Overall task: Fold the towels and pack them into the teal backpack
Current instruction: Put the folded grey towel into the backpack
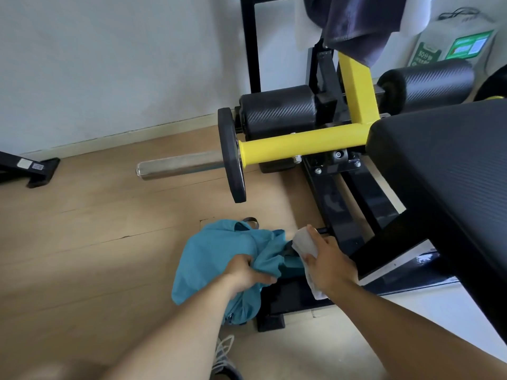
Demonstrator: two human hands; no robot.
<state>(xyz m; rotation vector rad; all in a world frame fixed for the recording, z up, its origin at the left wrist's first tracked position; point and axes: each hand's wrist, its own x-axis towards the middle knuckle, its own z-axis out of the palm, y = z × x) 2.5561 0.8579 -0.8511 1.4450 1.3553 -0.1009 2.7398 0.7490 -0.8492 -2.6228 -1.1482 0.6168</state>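
Limp teal fabric backpack (216, 259) slumped on wooden floor (96, 229), against black base of yellow-and-black weight machine (354, 111). Thin cloth, crumpled, dark strap loop at top. My left hand (247, 274) clenched on bunched fabric at its opening edge, pulling mouth apart; darker teal interior shows there. My right hand (327, 266) grasping folded white towel (306, 246), compact, slightly wrinkled, just beside opening. Black padded bench (444, 171) at right. Dark cloth (354, 20) draped over machine top.
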